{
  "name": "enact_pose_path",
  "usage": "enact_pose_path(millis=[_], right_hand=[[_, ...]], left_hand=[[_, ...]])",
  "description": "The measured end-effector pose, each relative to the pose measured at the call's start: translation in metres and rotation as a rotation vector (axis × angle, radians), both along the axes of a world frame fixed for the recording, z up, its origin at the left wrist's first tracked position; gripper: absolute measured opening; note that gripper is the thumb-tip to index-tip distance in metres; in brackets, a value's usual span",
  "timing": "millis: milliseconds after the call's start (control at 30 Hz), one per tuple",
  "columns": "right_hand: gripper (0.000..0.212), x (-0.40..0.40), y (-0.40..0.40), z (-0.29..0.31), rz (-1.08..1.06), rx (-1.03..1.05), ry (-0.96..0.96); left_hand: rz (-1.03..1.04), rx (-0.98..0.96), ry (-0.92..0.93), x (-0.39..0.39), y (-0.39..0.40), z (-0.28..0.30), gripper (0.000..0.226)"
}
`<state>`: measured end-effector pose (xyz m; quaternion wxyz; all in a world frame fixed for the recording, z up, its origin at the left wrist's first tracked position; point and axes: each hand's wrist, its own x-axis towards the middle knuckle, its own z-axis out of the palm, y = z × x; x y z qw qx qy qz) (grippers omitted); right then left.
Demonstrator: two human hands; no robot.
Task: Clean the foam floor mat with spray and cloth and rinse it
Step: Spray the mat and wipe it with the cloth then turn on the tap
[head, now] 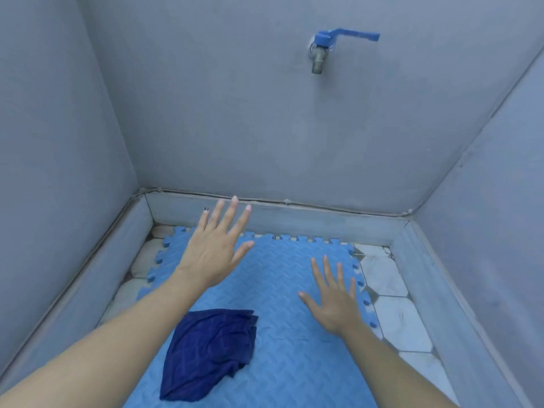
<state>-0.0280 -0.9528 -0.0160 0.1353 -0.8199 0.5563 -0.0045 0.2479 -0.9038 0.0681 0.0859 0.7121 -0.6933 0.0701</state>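
Observation:
A light blue foam floor mat (282, 269) with jigsaw edges lies flat on the tiled floor of a walled wash bay. A crumpled dark blue cloth (209, 351) rests on the mat's near left part. My left hand (215, 245) hovers over the mat's far left, palm down, fingers spread, holding nothing. My right hand (334, 298) is spread over the mat's right side, also empty. Neither hand touches the cloth. No spray bottle is in view.
A tap (319, 54) with a blue lever handle sticks out of the grey back wall, high above the mat. Low grey curbs (294, 222) ring the bay. White hexagonal floor tiles (394, 313) show to the right of the mat.

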Motion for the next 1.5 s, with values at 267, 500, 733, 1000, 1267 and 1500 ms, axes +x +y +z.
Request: enact_pose_path(millis=[267, 500, 733, 1000, 1267, 1500], right_hand=[[0.070, -0.032, 0.034, -0.108, -0.034, -0.071, 0.056], [0.068, -0.031, 0.026, -0.119, -0.230, -0.146, 0.015], [0.066, -0.036, 0.027, -0.121, -0.188, -0.145, 0.023], [0.063, -0.035, 0.026, -0.122, -0.195, -0.182, 0.015], [0.061, -0.033, 0.025, -0.120, -0.184, -0.186, 0.040], [0.063, -0.038, 0.023, -0.120, -0.178, -0.167, -0.001]], left_hand=[[-0.200, 0.348, 0.032, -0.021, 0.132, -0.194, 0.079], [-0.177, 0.311, 0.123, -0.083, 0.016, -0.198, 0.057], [-0.278, 0.275, 0.169, -0.094, -0.102, -0.199, 0.055], [0.488, 0.228, 0.333, 0.083, -0.072, -0.199, 0.055], [-0.262, 0.346, 0.202, -0.136, -0.127, -0.195, 0.057], [-0.378, 0.342, 0.172, -0.157, -0.176, -0.194, 0.051]])
